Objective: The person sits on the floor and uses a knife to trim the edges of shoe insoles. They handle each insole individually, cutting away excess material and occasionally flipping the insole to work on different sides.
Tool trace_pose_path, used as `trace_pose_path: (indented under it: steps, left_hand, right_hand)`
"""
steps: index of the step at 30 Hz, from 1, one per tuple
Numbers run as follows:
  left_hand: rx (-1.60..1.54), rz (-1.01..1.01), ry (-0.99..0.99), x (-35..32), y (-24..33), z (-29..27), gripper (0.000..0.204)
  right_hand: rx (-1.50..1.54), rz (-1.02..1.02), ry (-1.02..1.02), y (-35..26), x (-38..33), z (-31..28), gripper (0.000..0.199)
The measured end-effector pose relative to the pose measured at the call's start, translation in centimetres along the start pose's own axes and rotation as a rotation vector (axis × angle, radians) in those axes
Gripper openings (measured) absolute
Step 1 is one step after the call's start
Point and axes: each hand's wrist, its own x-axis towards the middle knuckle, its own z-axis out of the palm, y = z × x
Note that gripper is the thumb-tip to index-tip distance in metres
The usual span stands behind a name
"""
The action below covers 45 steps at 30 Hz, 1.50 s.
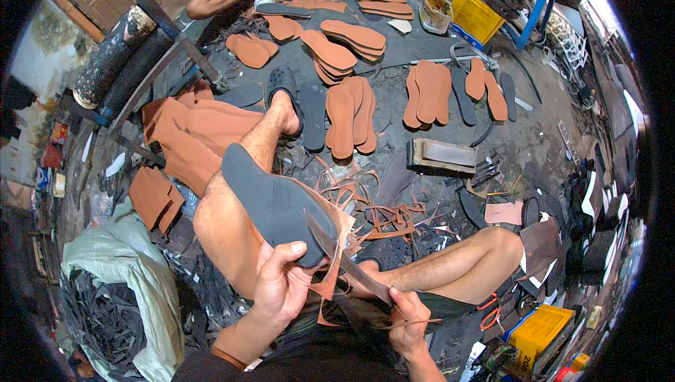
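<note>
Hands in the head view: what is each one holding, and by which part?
The left hand holds a grey shoe sole by its near end, thumb on top. The right hand holds a knife by its handle end.

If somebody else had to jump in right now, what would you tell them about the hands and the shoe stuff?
Left hand grips the grey sole, which rests on the left thigh. Right hand holds the knife, blade at the sole's heel edge, where a brown strip curls off. Done: brown soles lie in piles on the floor ahead. Left: this sole's brown edge is only partly trimmed.
</note>
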Motion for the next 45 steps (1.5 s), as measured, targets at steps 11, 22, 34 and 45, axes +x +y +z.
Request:
trace_pose_path:
  steps: [11, 22, 34, 45]
  left_hand:
    - [-0.02, 0.021, 0.003, 0.3, 0.9, 0.5, 0.032]
    - [0.17, 0.042, 0.019, -0.4, 0.0, -1.9, 0.051]
    - [0.386, 0.088, 0.067, -0.9, -0.7, -6.1, 0.068]
    - [0.328, 0.239, -0.213, 0.5, -0.5, -6.2, 0.043]
  right_hand:
    - [-0.019, 0.07, -0.009, -1.2, -1.0, -0.5, 0.041]
    - [-0.015, 0.181, -0.259, -2.7, 3.8, -2.6, 0.052]
    - [0.047, -0.007, -0.414, -2.3, 11.8, 3.9, 0.063]
    - [0.887, 0.586, -0.035, 0.8, 11.2, 6.8, 0.042]
